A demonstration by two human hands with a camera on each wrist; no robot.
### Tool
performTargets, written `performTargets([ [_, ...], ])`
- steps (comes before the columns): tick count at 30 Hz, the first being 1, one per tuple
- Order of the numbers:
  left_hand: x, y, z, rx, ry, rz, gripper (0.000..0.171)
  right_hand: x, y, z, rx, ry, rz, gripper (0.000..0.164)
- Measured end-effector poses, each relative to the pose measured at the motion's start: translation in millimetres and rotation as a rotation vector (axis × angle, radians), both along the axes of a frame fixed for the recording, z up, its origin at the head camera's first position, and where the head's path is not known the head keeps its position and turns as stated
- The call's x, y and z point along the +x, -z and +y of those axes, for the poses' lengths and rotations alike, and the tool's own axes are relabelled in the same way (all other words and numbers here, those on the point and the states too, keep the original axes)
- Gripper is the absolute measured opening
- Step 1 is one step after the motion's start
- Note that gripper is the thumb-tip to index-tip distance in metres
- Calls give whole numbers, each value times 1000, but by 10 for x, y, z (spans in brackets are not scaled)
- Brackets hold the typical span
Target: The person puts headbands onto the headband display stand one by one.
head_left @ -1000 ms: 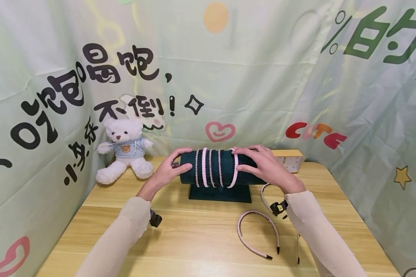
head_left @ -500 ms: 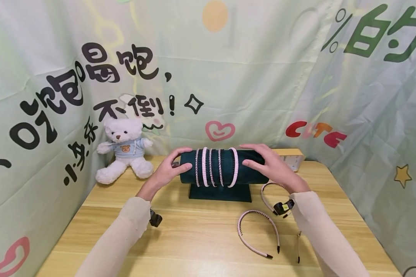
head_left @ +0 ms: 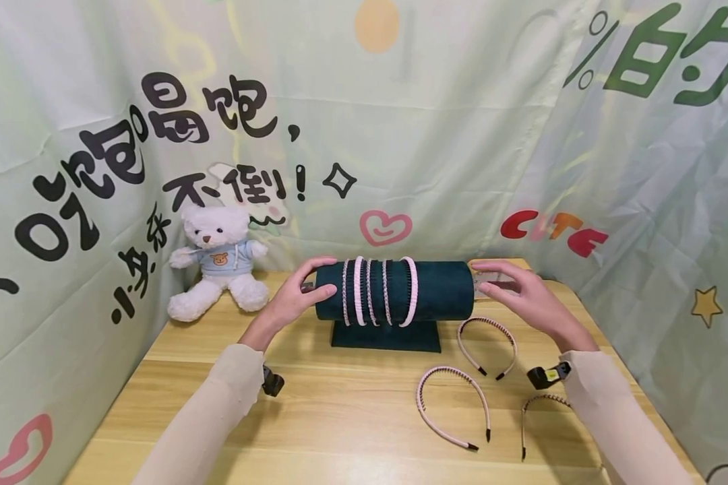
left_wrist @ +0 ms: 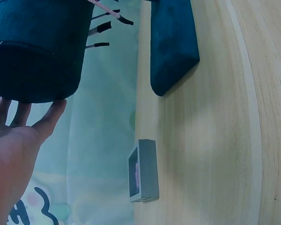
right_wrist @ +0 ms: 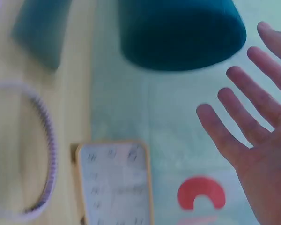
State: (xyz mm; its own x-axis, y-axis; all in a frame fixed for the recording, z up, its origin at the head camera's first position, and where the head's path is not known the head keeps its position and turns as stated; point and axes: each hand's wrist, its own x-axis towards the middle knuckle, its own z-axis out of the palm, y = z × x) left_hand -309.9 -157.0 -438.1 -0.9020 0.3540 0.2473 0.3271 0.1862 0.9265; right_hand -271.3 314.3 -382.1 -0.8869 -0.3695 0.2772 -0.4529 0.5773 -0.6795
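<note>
A dark green velvet headband stand [head_left: 439, 289] stands on the table, its padded roll lying crosswise. Several pink headbands [head_left: 412, 296], thick and thin, sit round the roll's left and middle parts. My left hand [head_left: 285, 304] holds the roll's left end, thumb in front and index finger over the top; more of its fingers [left_wrist: 51, 117] show behind the end in the left wrist view. Just past the roll's right end is my right hand [head_left: 530, 300], fingers [right_wrist: 220, 133] spread and touching nothing in the right wrist view.
Three loose headbands lie on the wooden table [head_left: 315, 417] at right: a near one [head_left: 421, 404], a far one [head_left: 513, 343] and one [head_left: 524, 428] partly under my right sleeve. A yellow-framed clock [right_wrist: 114, 183] stands behind. A white teddy bear [head_left: 218, 269] sits at back left.
My right hand has let go of the rightmost thick headband and moved right along the roll, past its end. My left hand stays at the left end.
</note>
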Motion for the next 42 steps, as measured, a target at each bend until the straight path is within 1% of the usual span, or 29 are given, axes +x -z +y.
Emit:
performTargets([
  [6,8,-20,-3,-4,-3,5,55,159,99,344,25,27,-20,39],
  [11,5,-27,-1,-1,-3,5,55,274,215,627,50,45,-29,39],
  [15,3,-22,-6,-8,-5,7,55,368,347,843,45,12,-36,39],
  [19,5,-27,-9,-14,-12,12,55,469,472,1041,61,19,-85,37],
  [24,3,-33,-10,-13,-5,15,55,588,645,1258,97,53,-178,39],
  [27,-1,-35,-6,-17,1,20,56,651,764,1359,118,57,-198,37],
  [30,1,-37,-5,-15,-2,22,55,703,867,1442,134,55,-200,35],
  [32,3,-35,-8,-11,-3,20,55,736,915,1489,126,49,-235,35],
  [35,4,-27,-13,-10,-4,16,55,773,975,1547,121,-2,-290,35],
  [37,3,-19,-15,-12,-4,14,55,791,1014,1573,121,-52,-305,33],
  [39,1,-12,-14,-18,-4,14,55,805,1055,1590,125,-103,-295,30],
  [42,3,-10,-13,-15,-1,13,55,820,1111,1604,124,-154,-272,25],
])
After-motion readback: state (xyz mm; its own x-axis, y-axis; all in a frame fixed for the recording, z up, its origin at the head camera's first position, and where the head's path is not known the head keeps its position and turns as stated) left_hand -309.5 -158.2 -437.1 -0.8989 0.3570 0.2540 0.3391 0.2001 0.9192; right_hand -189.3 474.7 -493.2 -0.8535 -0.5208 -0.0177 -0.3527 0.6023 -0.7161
